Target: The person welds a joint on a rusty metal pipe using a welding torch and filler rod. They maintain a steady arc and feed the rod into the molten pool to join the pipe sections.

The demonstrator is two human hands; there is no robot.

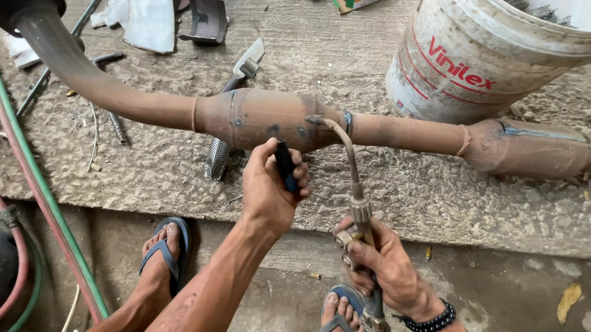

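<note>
Gripping a small black lighter (285,166) in my left hand (270,191), I hold it near the rusty exhaust pipe (271,117) on the concrete floor (417,193). My right hand (382,261) clasps the brass welding torch (359,211), its tip touching the pipe

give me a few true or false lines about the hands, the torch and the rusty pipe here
1. The right hand grips the brass body of a gas torch. True.
2. The torch's curved nozzle points toward the white bucket. False: its tip sits at the rusty exhaust pipe, near the bulged middle section.
3. The left hand holds a small dark object close to the pipe. True.
4. The pipe stands upright in the bucket. False: it lies flat across the concrete slab, in front of the bucket.
5. Red and green hoses run along the left side. True.
6. Both feet are bare. False: they wear blue sandals.
</note>
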